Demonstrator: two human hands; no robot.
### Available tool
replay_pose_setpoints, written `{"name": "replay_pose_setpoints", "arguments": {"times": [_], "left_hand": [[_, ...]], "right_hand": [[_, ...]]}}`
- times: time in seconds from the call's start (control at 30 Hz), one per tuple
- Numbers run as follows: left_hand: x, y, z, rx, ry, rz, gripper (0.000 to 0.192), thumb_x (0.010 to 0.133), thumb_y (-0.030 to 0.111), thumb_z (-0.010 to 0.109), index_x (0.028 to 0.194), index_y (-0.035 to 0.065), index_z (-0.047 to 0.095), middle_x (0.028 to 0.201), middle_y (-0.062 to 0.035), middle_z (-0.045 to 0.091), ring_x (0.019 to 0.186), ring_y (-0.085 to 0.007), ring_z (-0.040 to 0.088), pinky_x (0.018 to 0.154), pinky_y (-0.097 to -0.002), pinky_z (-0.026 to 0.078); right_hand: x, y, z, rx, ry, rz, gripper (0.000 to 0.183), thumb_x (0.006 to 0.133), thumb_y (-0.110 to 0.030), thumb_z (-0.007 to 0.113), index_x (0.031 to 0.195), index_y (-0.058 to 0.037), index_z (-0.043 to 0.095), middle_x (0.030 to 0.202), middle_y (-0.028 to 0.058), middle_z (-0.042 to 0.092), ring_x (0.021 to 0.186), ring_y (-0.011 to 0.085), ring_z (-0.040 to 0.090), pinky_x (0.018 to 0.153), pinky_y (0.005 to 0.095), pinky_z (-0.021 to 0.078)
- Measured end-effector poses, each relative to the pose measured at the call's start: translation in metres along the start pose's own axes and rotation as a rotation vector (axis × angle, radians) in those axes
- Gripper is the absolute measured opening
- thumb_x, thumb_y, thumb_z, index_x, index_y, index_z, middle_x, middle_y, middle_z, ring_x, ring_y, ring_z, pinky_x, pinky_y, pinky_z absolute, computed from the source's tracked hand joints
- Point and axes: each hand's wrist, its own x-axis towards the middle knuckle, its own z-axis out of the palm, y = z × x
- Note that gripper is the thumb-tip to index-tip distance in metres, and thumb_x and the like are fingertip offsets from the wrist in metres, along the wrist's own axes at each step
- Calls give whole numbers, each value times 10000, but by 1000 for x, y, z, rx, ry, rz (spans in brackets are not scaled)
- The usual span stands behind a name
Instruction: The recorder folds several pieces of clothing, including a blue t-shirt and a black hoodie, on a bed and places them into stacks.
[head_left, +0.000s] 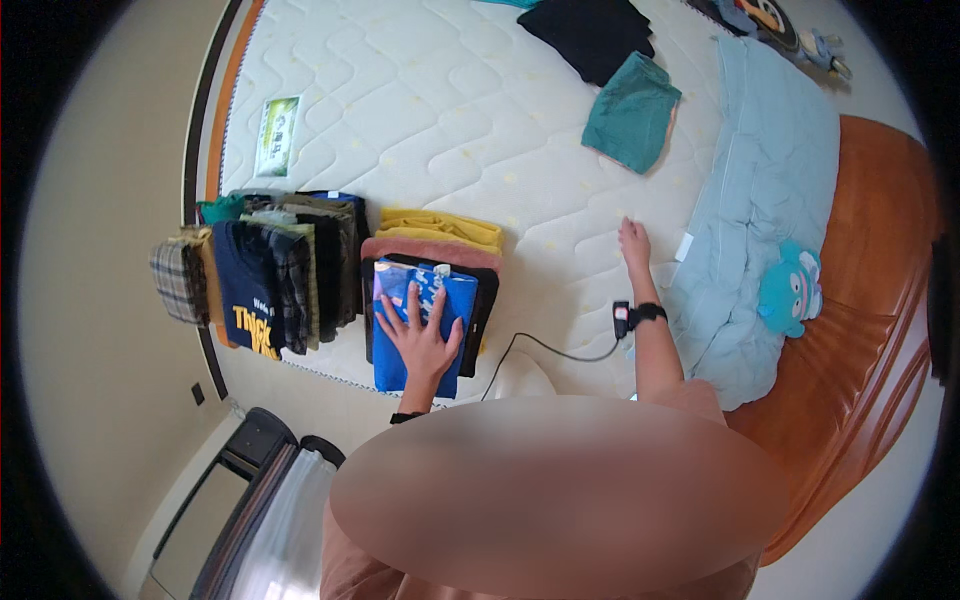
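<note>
My left hand lies flat with fingers spread on a folded blue printed garment. Beneath and behind that garment are a folded black piece, a dusty-pink one and yellow folded fabric. My right hand is over the bare mattress to the right, loosely curled, with nothing visible in it. Left of my left hand stands a row of folded clothes, among them a navy shirt with yellow lettering, a dark plaid piece and a beige plaid one.
Teal shorts and a black garment lie farther back on the white mattress. A light-blue quilt with a turquoise plush toy lies by the brown headboard. A cable runs from my right wrist device.
</note>
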Motion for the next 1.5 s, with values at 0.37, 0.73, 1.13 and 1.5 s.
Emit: {"name": "replay_pose_setpoints", "arguments": {"times": [0.37,0.73,1.13,1.5], "left_hand": [[-16,-12,-15,51,-34,2,473,927,368,662,1379,229,681,1646,-154,371,1537,-561,167,1227,-713,86],[-13,-3,-22,43,-80,-110,491,883,408,705,1367,328,694,1632,-98,415,1539,-542,191,1224,-715,86],[11,46,-66,-46,-42,-24,458,933,256,702,1386,210,648,1575,-160,444,1496,-515,291,1205,-671,205],[57,222,12,-2576,-1186,-990,788,1019,629,531,1594,155,275,1538,-144,487,1339,-374,573,1061,-633,487]], "right_hand": [[65,-241,104,-806,238,-1341,375,952,-114,573,1315,-29,605,1398,195,564,1205,361,607,1015,510,514],[163,-344,58,-995,349,-797,299,935,-297,627,1021,-38,752,973,186,770,986,337,748,869,511,579],[-88,-324,-231,837,327,-473,497,975,-139,540,1418,86,549,1346,159,610,1277,273,566,1139,385,429],[-320,-265,-373,846,-127,-683,387,924,-232,528,1166,65,578,1156,173,599,1121,293,570,1031,425,411]]}}
